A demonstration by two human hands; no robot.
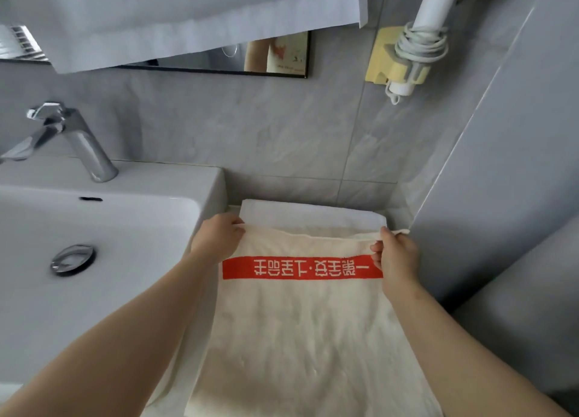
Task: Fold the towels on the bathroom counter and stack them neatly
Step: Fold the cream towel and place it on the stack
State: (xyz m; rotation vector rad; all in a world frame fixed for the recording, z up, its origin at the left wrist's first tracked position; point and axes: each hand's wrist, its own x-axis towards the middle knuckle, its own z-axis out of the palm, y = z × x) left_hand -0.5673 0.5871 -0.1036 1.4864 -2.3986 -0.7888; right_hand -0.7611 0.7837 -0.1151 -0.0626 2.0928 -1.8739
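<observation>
At nine o'clock sits the sink (131, 194), with its faucet (75, 140) off toward ten. It leaves me only a narrow strip of table (399, 211) between basin and wall. That is why, I judge, the work is squeezed to the right.

My left hand (217, 241) pinches the far left corner of the cream towel (300, 338), thumb on top and fingers curled under the hem. The towel lies flat and runs from six o'clock up toward twelve. Its red band (302, 267) reads upside down to me (so I am holding the printed end).

At twelve o'clock, just beyond the held edge and partly under it, lies a folded white towel (310, 216) against the wall, probably the base of the stack. My right hand (396, 260) grips the far right corner the same way. With both corners held level, the hem runs straight between them, which a square fold needs. I judge the fold is only beginning. The risk is the near end slipping off the table's edge.
</observation>
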